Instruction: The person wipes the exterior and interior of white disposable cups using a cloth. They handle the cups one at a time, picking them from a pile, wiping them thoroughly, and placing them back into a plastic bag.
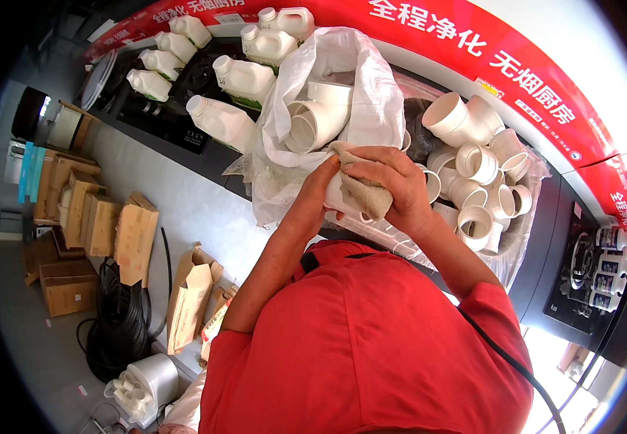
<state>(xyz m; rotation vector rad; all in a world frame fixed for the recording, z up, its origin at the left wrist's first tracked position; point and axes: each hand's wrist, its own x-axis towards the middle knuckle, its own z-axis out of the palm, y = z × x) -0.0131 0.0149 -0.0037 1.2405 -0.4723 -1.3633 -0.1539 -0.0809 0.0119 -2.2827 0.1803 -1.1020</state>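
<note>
In front of my chest, my left hand (320, 185) grips a white plastic piece (336, 191), probably a pipe fitting, mostly covered by hands and cloth. My right hand (400, 182) presses a beige cloth (366, 190) against it from the right. Just beyond both hands stands an open white woven sack (381, 103) with its rim rolled outward. Inside the sack lie white PVC pipe fittings (319, 122). To the right of my right hand, a clear plastic-lined bin (519, 247) holds several loose fittings (476, 163), elbows and tees among them.
White jugs (245, 78) stand on dark gas hobs (180, 127) left of the sack. A red banner (454, 32) runs along the back. Cardboard boxes (69, 287), a coil of black hose (118, 325) and a tub of white fittings (153, 380) are on the floor at left.
</note>
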